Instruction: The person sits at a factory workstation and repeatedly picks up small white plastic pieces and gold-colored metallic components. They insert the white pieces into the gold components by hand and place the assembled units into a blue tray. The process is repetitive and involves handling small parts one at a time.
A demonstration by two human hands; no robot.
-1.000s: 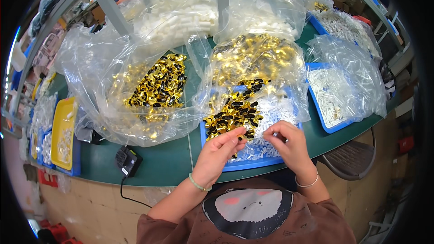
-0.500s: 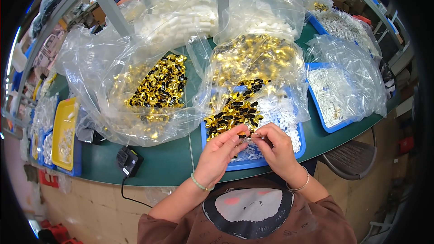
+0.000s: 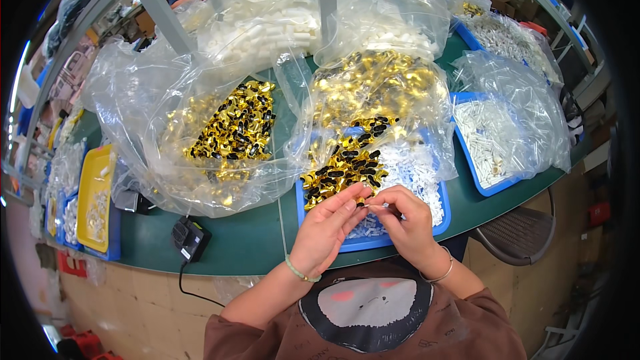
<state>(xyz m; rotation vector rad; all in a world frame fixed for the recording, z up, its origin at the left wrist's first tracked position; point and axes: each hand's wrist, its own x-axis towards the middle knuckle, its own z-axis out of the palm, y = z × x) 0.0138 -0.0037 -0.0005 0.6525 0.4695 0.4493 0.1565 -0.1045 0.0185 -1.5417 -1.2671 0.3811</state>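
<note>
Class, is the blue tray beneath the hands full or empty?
Fairly full: the blue tray holds gold-and-black pieces at left, small white pieces at right.

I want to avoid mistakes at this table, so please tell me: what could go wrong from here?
1. The small dark part in the left hand, with the right hand close by, might slip and get lost below.
2. Gold-and-black parts and white pieces share the blue tray, so they may mix.
3. The cable hanging over the edge could snag and pull the black device.
</note>
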